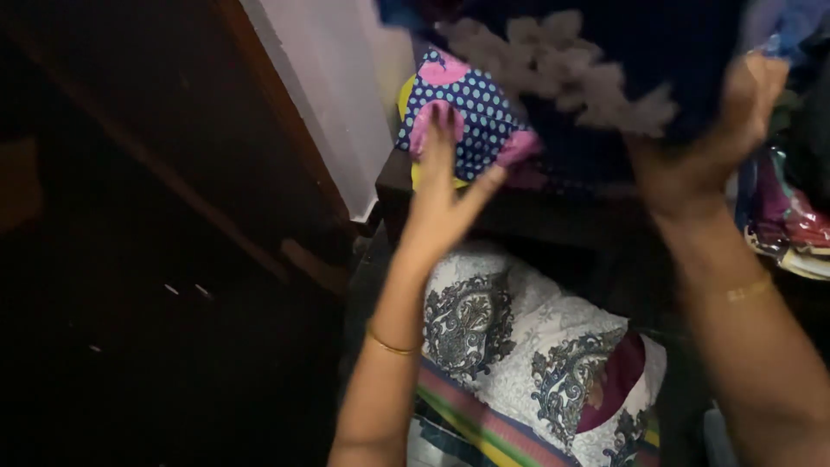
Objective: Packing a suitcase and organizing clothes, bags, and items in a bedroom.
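- A dark wooden cupboard door (pixel 130 259) fills the left side of the view, with a slanted brown edge running from the top down toward the middle.
- A pale wall (pixel 324 86) stands just right of that door, reaching from the top edge down to a dark shelf.
- A dark blue cloth (pixel 605 78) with a blurred pale flower pattern spreads across the far right top, raised above the shelf.
- A white bedsheet with large grey-blue ornamental motifs (pixel 519 337) lies folded in the near middle, below the shelf, with a dark red patch at its right.
- A striped cloth (pixel 475 424) in green, yellow and red bands lies at the sheet's near edge, partly under it.
- The dark shelf (pixel 536 216) runs across the middle, carrying the folded things.
- The right hand (pixel 709 147) is closed on the lower edge of the dark blue cloth, holding it up; a thin bangle shows on that wrist.
- A blue cloth with white dots and pink patches (pixel 475 121) sits folded on the shelf by the wall, over something yellow.
- The left hand (pixel 441 190) is spread wide, fingers straight, fingertips touching the dotted cloth; it grips nothing. A gold bangle circles the forearm.
- Shiny red and pink packets (pixel 791 225) lie at the far right edge.
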